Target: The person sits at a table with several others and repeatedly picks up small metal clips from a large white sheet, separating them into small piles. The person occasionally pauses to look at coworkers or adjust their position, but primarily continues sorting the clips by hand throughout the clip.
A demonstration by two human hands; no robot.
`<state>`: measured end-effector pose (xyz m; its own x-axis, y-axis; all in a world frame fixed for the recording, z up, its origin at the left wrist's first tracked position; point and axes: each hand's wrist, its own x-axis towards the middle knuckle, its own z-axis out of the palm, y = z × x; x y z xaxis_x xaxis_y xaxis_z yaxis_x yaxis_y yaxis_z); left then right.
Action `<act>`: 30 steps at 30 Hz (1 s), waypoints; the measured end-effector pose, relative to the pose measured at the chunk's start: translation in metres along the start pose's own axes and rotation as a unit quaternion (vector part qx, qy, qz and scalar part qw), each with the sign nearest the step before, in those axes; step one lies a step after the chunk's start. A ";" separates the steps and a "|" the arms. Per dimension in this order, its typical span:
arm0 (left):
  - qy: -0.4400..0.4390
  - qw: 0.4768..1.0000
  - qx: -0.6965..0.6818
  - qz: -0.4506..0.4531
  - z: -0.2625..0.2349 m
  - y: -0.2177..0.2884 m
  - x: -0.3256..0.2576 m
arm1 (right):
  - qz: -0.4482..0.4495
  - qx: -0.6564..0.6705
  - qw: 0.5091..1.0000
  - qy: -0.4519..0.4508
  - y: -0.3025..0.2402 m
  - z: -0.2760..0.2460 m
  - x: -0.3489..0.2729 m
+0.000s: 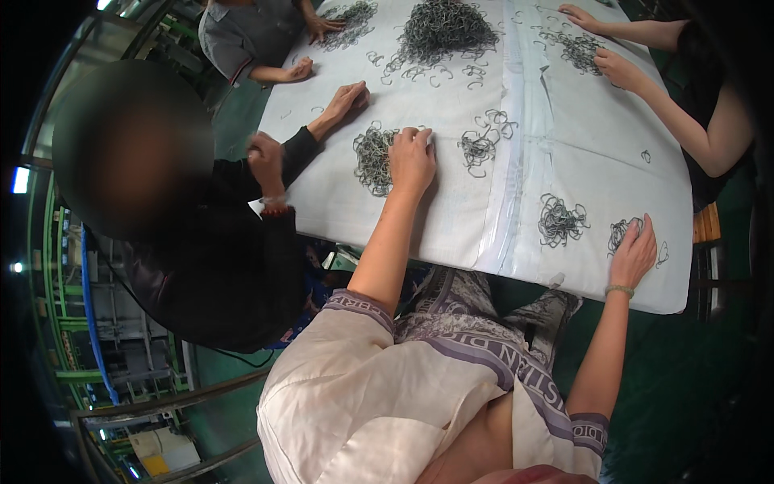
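Note:
My left hand (413,161) rests at the right edge of a heap of grey, bent-wire metal hooks (373,160) on the white-covered table. Its fingers curl downward, and the fingertips are hidden, so what they hold cannot be made out. Near the table's right front corner, my right hand (634,254) lies over a smaller cluster of hooks (618,234), its fingers stretched out and partly covering them. One loose hook (663,253) lies just right of that hand. Between my hands, nearer the right one, sits another pile of hooks (562,221).
The table (459,218) carries a large mound of hooks (447,31) at the far side and a loose group (481,145) in the middle. Clear tape (509,161) runs across the cover. Co-workers' hands (348,103) work at the left, far left and right edges (617,68).

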<state>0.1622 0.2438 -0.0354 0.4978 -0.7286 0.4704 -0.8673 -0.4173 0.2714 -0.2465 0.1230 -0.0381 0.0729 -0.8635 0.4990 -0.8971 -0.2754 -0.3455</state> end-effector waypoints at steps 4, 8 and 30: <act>0.005 0.989 0.125 -0.075 -0.005 0.003 0.009 | -0.003 0.002 1.000 0.009 0.002 0.002 -0.001; -0.017 0.996 -0.087 0.013 -0.003 0.025 0.017 | -0.002 -0.003 1.000 0.000 0.001 0.002 0.000; -0.187 0.957 -0.221 -0.006 -0.051 0.059 0.016 | 0.008 -0.018 1.000 -0.009 0.003 0.003 -0.002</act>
<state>0.1193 0.2349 0.0309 0.4016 -0.9027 0.1545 -0.7348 -0.2169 0.6427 -0.2482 0.1223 -0.0428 0.0665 -0.8749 0.4797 -0.9130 -0.2473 -0.3245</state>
